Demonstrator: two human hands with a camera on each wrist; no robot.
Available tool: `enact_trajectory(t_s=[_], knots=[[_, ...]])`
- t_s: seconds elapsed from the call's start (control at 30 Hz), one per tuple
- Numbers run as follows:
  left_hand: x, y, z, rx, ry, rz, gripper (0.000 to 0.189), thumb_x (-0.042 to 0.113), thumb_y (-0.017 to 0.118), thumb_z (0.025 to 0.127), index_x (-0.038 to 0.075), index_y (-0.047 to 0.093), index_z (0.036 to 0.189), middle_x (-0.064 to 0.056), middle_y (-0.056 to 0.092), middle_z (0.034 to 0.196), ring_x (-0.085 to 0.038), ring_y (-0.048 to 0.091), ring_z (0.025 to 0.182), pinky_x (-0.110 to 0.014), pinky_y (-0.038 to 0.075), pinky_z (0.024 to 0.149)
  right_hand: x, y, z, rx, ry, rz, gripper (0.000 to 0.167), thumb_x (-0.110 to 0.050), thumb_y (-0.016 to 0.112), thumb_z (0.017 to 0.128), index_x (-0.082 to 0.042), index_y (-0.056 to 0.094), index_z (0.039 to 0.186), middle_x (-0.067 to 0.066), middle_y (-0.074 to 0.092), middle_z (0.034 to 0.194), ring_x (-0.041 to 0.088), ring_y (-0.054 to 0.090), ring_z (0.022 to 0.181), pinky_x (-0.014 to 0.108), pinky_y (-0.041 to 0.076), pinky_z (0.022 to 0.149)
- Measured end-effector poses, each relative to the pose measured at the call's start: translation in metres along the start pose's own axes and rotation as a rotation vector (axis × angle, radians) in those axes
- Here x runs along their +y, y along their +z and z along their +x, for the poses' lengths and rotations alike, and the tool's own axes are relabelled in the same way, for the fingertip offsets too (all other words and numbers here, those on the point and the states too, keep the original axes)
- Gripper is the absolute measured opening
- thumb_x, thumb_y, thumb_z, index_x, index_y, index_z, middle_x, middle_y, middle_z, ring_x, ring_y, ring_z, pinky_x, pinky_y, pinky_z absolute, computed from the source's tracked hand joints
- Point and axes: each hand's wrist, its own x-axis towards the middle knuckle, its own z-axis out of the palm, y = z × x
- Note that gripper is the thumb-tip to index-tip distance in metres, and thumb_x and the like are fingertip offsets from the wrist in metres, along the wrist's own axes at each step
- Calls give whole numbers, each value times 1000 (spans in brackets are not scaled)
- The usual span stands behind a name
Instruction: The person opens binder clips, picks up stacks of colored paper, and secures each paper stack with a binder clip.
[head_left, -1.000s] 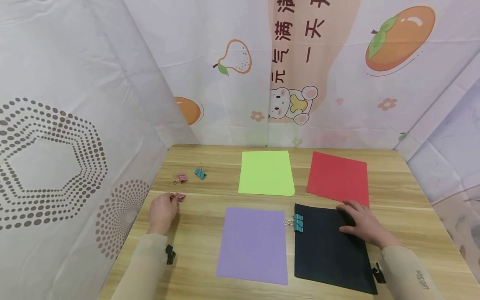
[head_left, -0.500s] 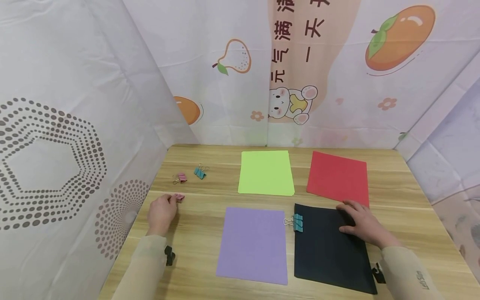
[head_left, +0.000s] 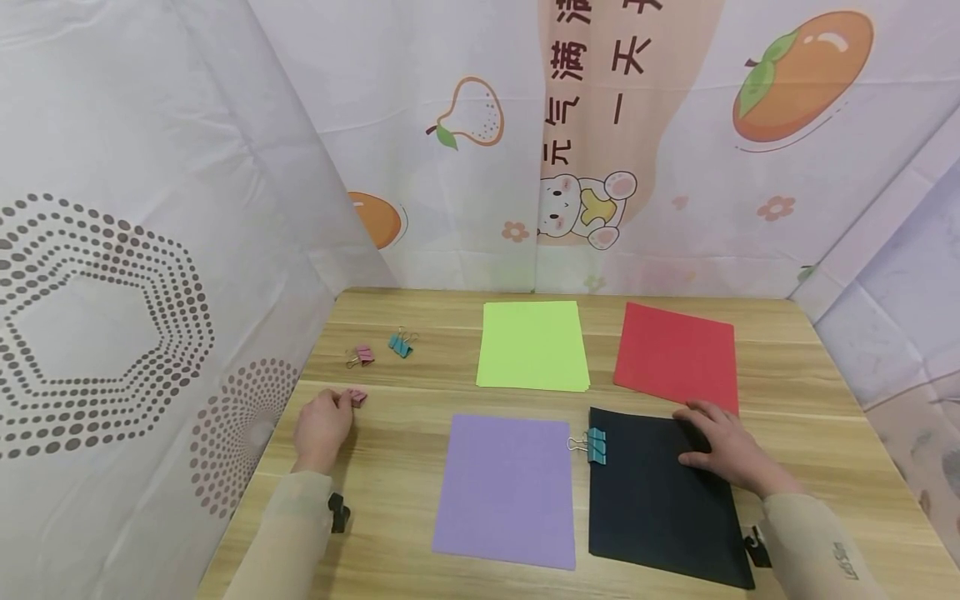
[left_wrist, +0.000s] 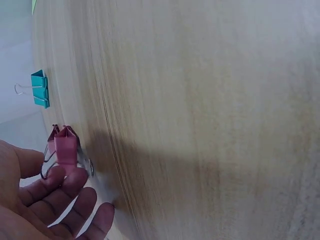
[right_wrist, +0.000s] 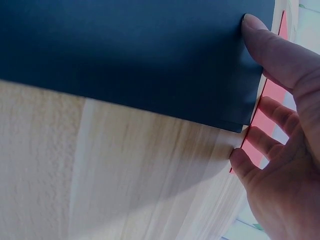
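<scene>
At the table's left side my left hand point(head_left: 323, 427) pinches a pink binder clip point(head_left: 358, 397) with thumb and fingers. The left wrist view shows this clip point(left_wrist: 66, 148) at the fingertips, its wire handles sticking out and another pink clip partly hidden behind it. My right hand point(head_left: 731, 446) rests at the upper right edge of a stack of black paper point(head_left: 660, 500). Its thumb lies on the paper, while the other fingers reach past the edge by the red paper point(head_left: 678, 354). A teal binder clip point(head_left: 596, 447) grips the black paper's left edge.
Beyond the left hand lie a second pink clip point(head_left: 363, 355) and a teal clip point(head_left: 401, 344). Purple paper point(head_left: 506, 492) lies left of the black stack, and lime-green paper point(head_left: 532, 346) sits farther back. Printed curtains point(head_left: 450, 208) stand behind the wooden table point(head_left: 397, 467).
The left hand and its pink binder clip have shifted very slightly left and nearer. The right hand and the papers stay where they were.
</scene>
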Motion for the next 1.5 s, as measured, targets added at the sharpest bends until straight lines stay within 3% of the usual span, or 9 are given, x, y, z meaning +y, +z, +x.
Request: enact_trajectory(t_s=[0.27,0.8,1.13,1.5], knots=[[-1,2,0,14,5,-15,27,24,52,104,-2,61,106,-23,66,101,-36,63,87,-48,50,66,1,0,0,0,-1,6,69,-24,89,78,-1,57,135,30,43,142,55,37,127,77,36,98],[-2,4,-2,20,16,-33,22,22,58,103,1,65,103,-21,67,101,-34,62,85,-47,50,67,1,1,0,0,-2,8,69,-24,89,78,0,57,135,30,43,142,56,37,127,77,36,97],[-2,4,-3,55,64,-31,20,18,62,100,-1,68,103,-23,69,102,-37,65,88,-54,52,74,1,1,0,-3,-3,7,70,-24,89,79,0,57,136,30,42,142,56,37,126,77,36,97],[-3,4,-3,56,95,-23,19,19,66,98,0,69,102,-21,70,99,-35,65,83,-52,52,68,0,1,0,-7,3,21,68,-23,87,80,0,56,136,31,42,142,56,36,127,77,36,98]])
